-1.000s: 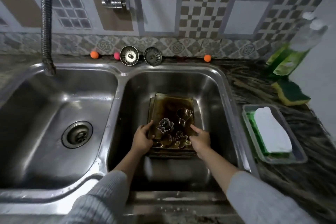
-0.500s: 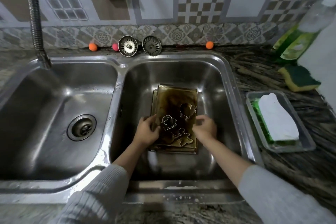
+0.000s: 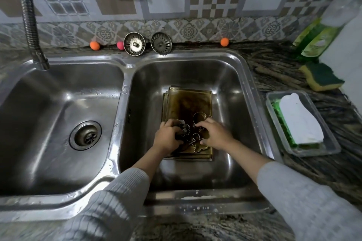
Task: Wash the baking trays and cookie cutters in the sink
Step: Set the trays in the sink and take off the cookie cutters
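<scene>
Head view shows stacked baking trays [image 3: 188, 103] lying flat in the right basin of the sink [image 3: 252, 103], with cookie cutters [image 3: 197, 141] on top. Left hand [image 3: 166, 137] curls around a flower-shaped cutter [image 3: 184, 127]; right hand [image 3: 214, 133] pinches another.

Trays [image 3: 188, 101] stacked in right sink basin [image 3: 231, 76], cutters [image 3: 193, 135] on top; sponge [image 3: 321, 76] right on counter [image 3: 274, 60].

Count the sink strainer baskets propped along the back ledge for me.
2: one strainer behind the divider between the basins, the other strainer right beside it, behind the right basin. Both lean against the tiled wall.
</scene>
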`<state>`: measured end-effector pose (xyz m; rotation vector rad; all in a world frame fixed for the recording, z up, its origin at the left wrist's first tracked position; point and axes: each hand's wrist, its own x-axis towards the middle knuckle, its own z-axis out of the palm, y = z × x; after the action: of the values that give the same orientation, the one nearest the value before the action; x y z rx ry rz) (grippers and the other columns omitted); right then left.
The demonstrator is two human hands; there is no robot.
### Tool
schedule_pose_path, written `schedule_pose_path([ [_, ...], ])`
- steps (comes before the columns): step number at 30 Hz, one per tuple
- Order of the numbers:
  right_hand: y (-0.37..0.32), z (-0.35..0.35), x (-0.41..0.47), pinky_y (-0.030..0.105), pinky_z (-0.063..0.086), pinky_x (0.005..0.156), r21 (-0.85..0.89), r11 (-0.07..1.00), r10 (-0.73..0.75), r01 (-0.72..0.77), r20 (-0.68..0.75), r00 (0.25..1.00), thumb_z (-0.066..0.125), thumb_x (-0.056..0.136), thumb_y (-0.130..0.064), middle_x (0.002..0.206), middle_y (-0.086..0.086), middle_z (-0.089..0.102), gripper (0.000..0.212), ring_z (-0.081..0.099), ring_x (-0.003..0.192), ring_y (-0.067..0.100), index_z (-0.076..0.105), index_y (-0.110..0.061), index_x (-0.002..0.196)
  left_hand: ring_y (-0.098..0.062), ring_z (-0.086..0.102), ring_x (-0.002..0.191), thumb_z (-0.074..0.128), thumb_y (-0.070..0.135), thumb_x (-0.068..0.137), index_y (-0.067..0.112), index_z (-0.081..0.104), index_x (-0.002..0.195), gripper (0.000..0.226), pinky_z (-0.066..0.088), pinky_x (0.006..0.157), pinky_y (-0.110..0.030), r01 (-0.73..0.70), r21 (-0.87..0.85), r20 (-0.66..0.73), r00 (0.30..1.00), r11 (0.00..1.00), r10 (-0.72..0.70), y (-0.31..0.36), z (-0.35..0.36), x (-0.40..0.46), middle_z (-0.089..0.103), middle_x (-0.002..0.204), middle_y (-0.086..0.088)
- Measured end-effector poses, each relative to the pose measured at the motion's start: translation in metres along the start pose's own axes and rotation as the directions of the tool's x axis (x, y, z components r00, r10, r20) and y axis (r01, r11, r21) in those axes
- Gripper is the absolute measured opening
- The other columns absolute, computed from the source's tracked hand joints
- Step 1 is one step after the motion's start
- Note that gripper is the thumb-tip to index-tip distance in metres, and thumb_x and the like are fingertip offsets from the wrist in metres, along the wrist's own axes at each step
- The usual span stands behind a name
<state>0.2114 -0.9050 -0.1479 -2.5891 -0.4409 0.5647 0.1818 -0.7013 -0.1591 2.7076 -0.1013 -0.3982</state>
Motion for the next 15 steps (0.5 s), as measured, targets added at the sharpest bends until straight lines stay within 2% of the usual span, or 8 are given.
schedule_pose_path([
  [3,0.0024,0.0014,0.0016,0.03,0.05,0.078,0.022,1.0,-0.008,0.008,-0.005,1.0,0.077,0.076,-0.02,0.124,-0.005,0.05,0.054,0.05,0.087,0.008,0.055,-0.031,0.124,-0.021,0.036,0.121,0.069,0.034,0.082,0.026,0.068,0.113,0.032,0.043,0.093,-0.035,0.015,0.049,-0.025,1.0,0.999,-0.014,0.002,-0.0015,0.0019,0.04,0.138,0.005],
  [5,0.0028,0.0022,0.0022,0.031,0.05,0.078,0.02,1.0,-0.01,0.01,-0.002,1.0,0.078,0.076,-0.02,0.123,-0.005,0.05,0.053,0.049,0.082,0.007,0.056,-0.03,0.122,-0.022,0.036,0.121,0.069,0.035,0.083,0.026,0.067,0.115,0.033,0.042,0.095,-0.037,0.023,0.085,-0.03,0.999,0.996,-0.02,0.0039,-0.0023,0.0028,0.04,0.135,0.003],
  [7,0.0024,0.0024,0.0018,0.033,0.051,0.08,0.016,1.0,-0.018,0.018,-0.006,1.0,0.077,0.076,-0.018,0.122,-0.005,0.052,0.051,0.052,0.084,0.008,0.057,-0.029,0.122,-0.023,0.036,0.121,0.068,0.035,0.084,0.026,0.067,0.115,0.033,0.041,0.095,-0.038,0.027,0.099,-0.035,0.999,0.995,-0.024,0.0058,-0.0032,0.0031,0.039,0.134,0.002],
  [11,0.003,0.0034,0.0025,0.032,0.051,0.081,-0.033,0.999,-0.023,0.021,-0.051,0.998,0.07,0.08,-0.014,0.117,-0.004,0.06,0.036,0.06,0.103,0.015,0.063,-0.025,0.113,-0.023,0.036,0.121,0.065,0.037,0.085,0.027,0.067,0.113,0.03,0.037,0.096,-0.039,0.028,0.114,-0.044,0.999,0.993,-0.023,0.0061,-0.0032,0.0016,0.039,0.133,0.0],
  [15,-0.0036,0.0027,0.0038,0.024,0.04,0.066,-0.125,0.992,-0.031,0.025,-0.044,0.999,0.064,0.081,-0.012,0.107,-0.004,0.063,0.026,0.06,0.096,0.017,0.067,-0.023,0.103,-0.024,0.037,0.123,0.064,0.036,0.086,0.025,0.068,0.112,0.028,0.038,0.097,-0.04,0.029,0.118,-0.044,0.999,0.993,-0.024,0.0052,-0.0038,-0.0022,0.039,0.132,-0.002],
])
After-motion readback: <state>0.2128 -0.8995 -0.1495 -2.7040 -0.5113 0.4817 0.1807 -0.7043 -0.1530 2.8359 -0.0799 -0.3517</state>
